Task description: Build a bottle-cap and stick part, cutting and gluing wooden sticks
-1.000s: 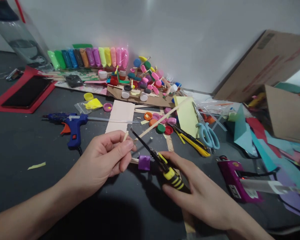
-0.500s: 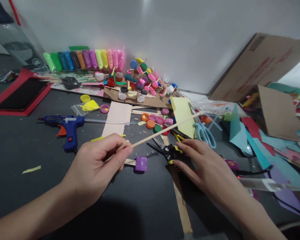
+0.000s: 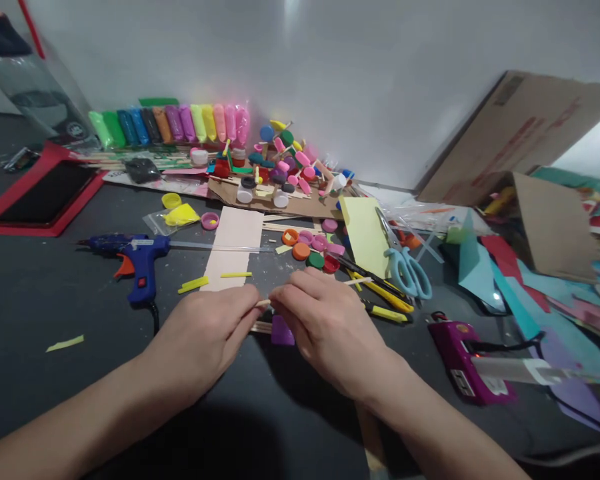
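A thin wooden stick runs between my two hands, and its far end shows past my right knuckles. My left hand pinches it at the left. Close beside, my right hand is closed around the same stick, fingertips nearly touching the left ones. Below and behind the fingers lies a purple block with light sticks at its left side, partly hidden by my hands. The pliers are not visible; my right hand covers part of that area.
A blue glue gun lies left, near a pale card strip. Bottle caps, light-blue scissors and yellow cutters lie beyond my hands. A purple power strip is at right, with cardboard behind.
My right hand has left the black-and-yellow pliers and moved left onto the stick beside my left hand. The stick is lower and less steeply slanted.
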Tool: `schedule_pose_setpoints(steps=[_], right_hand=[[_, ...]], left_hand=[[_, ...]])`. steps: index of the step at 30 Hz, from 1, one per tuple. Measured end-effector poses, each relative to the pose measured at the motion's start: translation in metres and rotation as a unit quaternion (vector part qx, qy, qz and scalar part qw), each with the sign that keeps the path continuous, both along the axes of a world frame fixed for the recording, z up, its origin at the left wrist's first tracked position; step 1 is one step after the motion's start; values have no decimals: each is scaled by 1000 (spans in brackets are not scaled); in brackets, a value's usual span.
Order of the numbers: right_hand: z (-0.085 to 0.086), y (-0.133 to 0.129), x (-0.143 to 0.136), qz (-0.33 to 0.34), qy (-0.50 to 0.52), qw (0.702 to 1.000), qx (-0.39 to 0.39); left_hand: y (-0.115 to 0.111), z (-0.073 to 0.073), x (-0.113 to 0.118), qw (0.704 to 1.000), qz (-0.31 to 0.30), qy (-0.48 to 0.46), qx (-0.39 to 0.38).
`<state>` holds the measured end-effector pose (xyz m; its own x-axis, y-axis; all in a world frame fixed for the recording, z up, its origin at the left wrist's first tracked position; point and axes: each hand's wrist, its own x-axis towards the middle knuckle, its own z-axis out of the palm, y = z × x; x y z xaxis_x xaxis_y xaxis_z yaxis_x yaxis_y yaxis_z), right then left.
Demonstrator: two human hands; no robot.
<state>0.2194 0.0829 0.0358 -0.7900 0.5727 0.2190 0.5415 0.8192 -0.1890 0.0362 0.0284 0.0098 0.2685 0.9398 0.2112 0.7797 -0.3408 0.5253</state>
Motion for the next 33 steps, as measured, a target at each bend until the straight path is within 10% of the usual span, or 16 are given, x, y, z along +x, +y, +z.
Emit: schedule_pose_setpoints(steps=[24, 33], right_hand=[[-8, 4, -14, -122, -60, 989, 62], [-15, 46, 18, -163, -108, 977, 86]], left_hand=[[13, 3, 14, 997, 58, -19, -52], [7, 8, -1, 930, 47, -323, -170]])
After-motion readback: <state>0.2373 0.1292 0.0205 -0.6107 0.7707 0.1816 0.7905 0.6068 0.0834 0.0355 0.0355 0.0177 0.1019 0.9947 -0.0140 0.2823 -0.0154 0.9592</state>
